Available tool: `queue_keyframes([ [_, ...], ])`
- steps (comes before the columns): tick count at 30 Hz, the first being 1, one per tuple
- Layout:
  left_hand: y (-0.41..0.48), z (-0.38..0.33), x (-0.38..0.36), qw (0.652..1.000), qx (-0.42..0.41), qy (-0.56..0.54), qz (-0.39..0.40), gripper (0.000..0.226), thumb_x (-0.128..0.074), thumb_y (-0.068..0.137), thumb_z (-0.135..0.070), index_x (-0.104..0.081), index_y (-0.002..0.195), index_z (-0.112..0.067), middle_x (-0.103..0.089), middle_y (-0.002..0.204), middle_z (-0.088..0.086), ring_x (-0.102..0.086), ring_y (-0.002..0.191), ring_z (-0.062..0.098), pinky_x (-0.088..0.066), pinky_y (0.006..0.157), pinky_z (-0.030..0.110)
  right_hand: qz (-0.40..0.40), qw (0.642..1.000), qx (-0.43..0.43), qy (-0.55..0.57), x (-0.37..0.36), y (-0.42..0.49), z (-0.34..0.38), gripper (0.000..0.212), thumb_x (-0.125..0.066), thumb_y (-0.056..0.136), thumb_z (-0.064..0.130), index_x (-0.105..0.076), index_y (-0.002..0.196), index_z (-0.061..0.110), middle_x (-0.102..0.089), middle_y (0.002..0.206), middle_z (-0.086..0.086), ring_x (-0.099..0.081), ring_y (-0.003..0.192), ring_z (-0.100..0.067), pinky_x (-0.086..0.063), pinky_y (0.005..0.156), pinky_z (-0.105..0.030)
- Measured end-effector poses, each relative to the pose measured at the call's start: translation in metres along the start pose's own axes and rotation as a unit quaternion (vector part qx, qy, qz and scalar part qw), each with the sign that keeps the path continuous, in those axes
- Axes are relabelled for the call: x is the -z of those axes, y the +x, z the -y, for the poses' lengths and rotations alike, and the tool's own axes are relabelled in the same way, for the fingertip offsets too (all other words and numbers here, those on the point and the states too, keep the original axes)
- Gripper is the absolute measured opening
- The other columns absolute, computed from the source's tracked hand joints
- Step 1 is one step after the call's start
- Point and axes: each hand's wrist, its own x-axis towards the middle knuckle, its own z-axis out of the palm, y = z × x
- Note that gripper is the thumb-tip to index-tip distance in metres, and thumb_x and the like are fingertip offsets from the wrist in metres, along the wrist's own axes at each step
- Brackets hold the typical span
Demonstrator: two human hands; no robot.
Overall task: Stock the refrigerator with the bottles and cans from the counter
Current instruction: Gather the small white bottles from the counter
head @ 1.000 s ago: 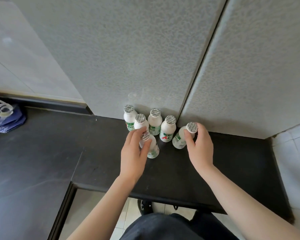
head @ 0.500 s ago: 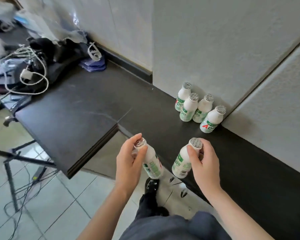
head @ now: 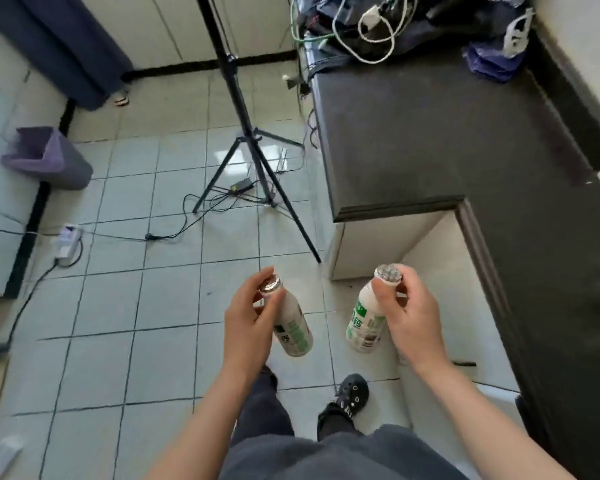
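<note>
Over tiled floor [head: 146, 306], left hand [head: 248, 327] pinches left bottle [head: 294, 336] by neck; right hand [head: 413, 323] pinches right bottle [head: 363, 325].

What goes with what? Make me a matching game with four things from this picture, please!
Things:
1. left bottle and right bottle
2. tripod
3. bin
4. white charger cable

Matches:
a. purple
b. lying on the dark counter
c. held, one in the left hand, one in the right hand
d. standing on three legs on the tiled floor

Right pairs: 1-c, 2-d, 3-a, 4-b
</note>
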Motion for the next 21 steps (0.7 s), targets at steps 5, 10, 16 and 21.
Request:
queue_keyframes([
  [5,0.000,0.027,0.079,0.995,0.033,-0.034,-0.082,0.033,-0.061,0.090,-0.015,-0.059,0.105,-0.043,-0.064,0.103,-0.019,-0.060,0.093,-0.003,-0.046,0.072,0.008,0.081,0.996,0.032,-0.007,-0.084,0.008,0.036,0.028,-0.051,0.078,0.062,-0.057,0.089,0.038,-0.062,0.087,0.009,-0.059,0.081,-0.006,-0.045,0.069,-0.019],
  [10,0.015,0.054,0.189,0.987,0.047,-0.041,-0.149,0.033,-0.063,0.089,-0.013,-0.058,0.104,-0.043,-0.063,0.103,-0.016,-0.058,0.092,-0.005,-0.046,0.072,0.009,0.144,0.988,0.047,-0.015,-0.203,0.009,0.090,0.033,-0.051,0.076,0.063,-0.057,0.091,0.034,-0.063,0.090,0.008,-0.060,0.084,-0.010,-0.050,0.071,-0.033],
  [16,0.034,0.095,0.338,0.970,0.047,-0.042,-0.234,0.032,-0.065,0.087,-0.017,-0.058,0.104,-0.044,-0.063,0.105,-0.017,-0.057,0.094,-0.006,-0.046,0.072,0.008,0.227,0.971,0.074,0.001,-0.355,-0.010,0.156,0.018,-0.058,0.086,0.043,-0.058,0.086,0.025,-0.062,0.083,0.005,-0.060,0.080,-0.016,-0.053,0.071,-0.047],
  [21,0.037,0.118,0.435,0.950,0.055,-0.049,-0.303,0.033,-0.065,0.087,-0.018,-0.058,0.104,-0.046,-0.062,0.105,-0.021,-0.057,0.095,-0.006,-0.048,0.071,0.010,0.284,0.950,0.129,0.004,-0.449,-0.031,0.206,0.002,-0.060,0.090,0.031,-0.058,0.091,0.030,-0.062,0.087,0.010,-0.059,0.082,-0.011,-0.052,0.069,-0.033],
])
